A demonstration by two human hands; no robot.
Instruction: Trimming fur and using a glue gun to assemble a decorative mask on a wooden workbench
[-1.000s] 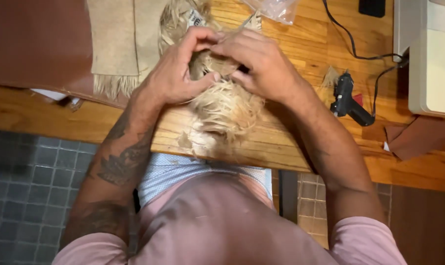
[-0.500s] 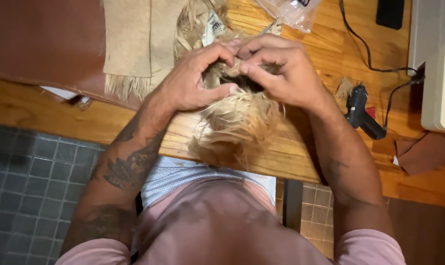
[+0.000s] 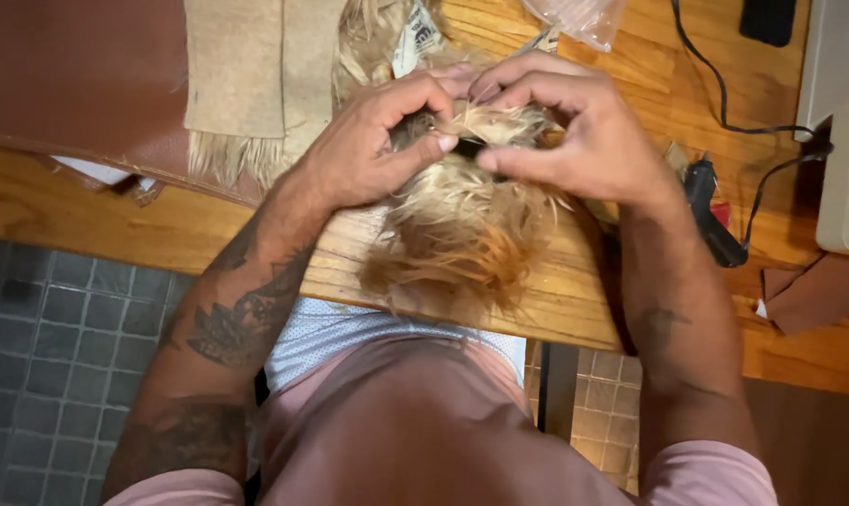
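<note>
Wooden table (image 3: pixel 87 211) runs across the frame from left to right, grey tiled floor (image 3: pixel 40 347) below it at lower left. Brown leather sheet (image 3: pixel 78 75) covers the upper left of the table. 2 beige felt strips (image 3: pixel 246 66) lie on it, frayed fringe at their lower ends. White machine (image 3: pixel 846 131) stands at the right edge, only part in view. Pink shirt and both forearms fill the bottom centre, left forearm tattooed.

Blonde wig (image 3: pixel 462 234) sits at centre frame on the table edge, its strands hanging over the edge toward the person. More blonde hair with a paper tag (image 3: pixel 415 33) lies at top centre, just behind the hands. Left hand (image 3: pixel 368 150) grips the top of the wig from the left, fingers curled in, thumb pressed against the hair. Right hand (image 3: pixel 574 131) grips it from the right, thumb and fingertips pinched narrow on a tuft. Fingertips of both hands meet at the top of the wig, around something small and dark; cannot tell what it is.

Black glue gun (image 3: pixel 710 211) lies right of the right wrist, its black cable (image 3: pixel 724 103) running to the upper right. Clear plastic bag (image 3: pixel 579 17) at top centre-right. Brown leather scrap (image 3: pixel 818 290) at right edge, near the table's front.
</note>
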